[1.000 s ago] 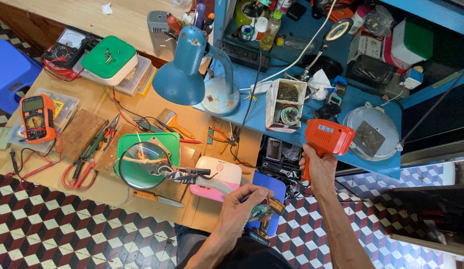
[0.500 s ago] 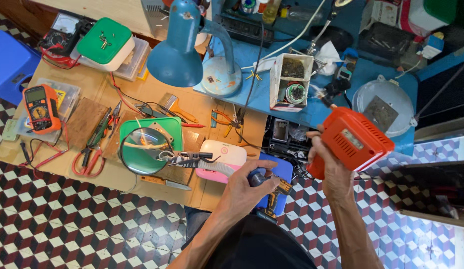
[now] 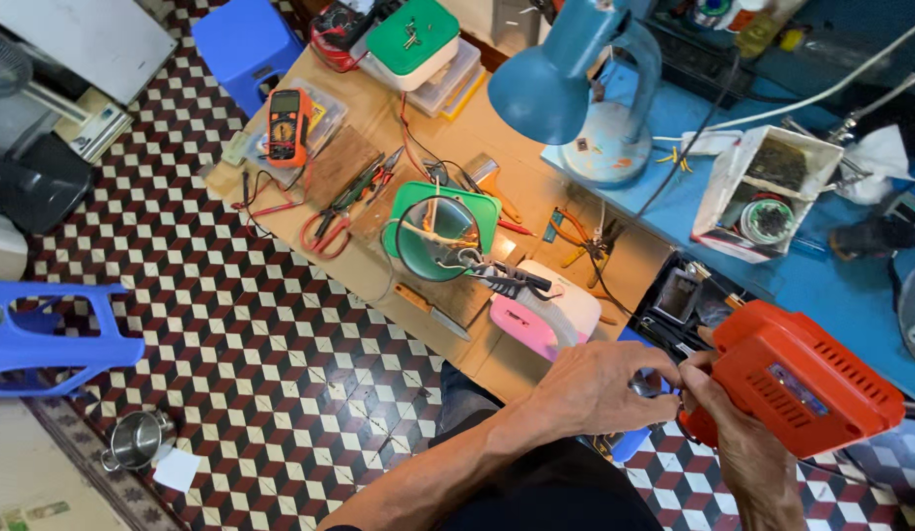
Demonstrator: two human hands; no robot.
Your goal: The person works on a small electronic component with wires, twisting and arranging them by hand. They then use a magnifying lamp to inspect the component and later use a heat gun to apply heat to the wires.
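My right hand (image 3: 738, 438) grips an orange power drill (image 3: 806, 379) by its handle, low at the right, in front of the bench. Fingers of my left hand (image 3: 600, 388) close around the drill's dark chuck (image 3: 646, 383) at its front end. Just behind the hands lie a pink-and-white case (image 3: 546, 315) and a black open toolbox (image 3: 684, 300). Whether a bit sits in the chuck is hidden by my fingers.
A wooden bench (image 3: 379, 128) holds a green-based magnifier (image 3: 438, 236), an orange multimeter (image 3: 288, 123), red pliers (image 3: 335, 221), a knife (image 3: 433, 312) and a green-lidded box (image 3: 413, 37). A blue desk lamp (image 3: 566, 84) stands on a blue table (image 3: 831, 285). Blue stools (image 3: 45, 334) and a steel cup (image 3: 138, 441) sit on the checkered floor.
The drill has come down and closer to me, from raised upright at the right. My left hand rose from my lap and closed on the chuck. The view swung left.
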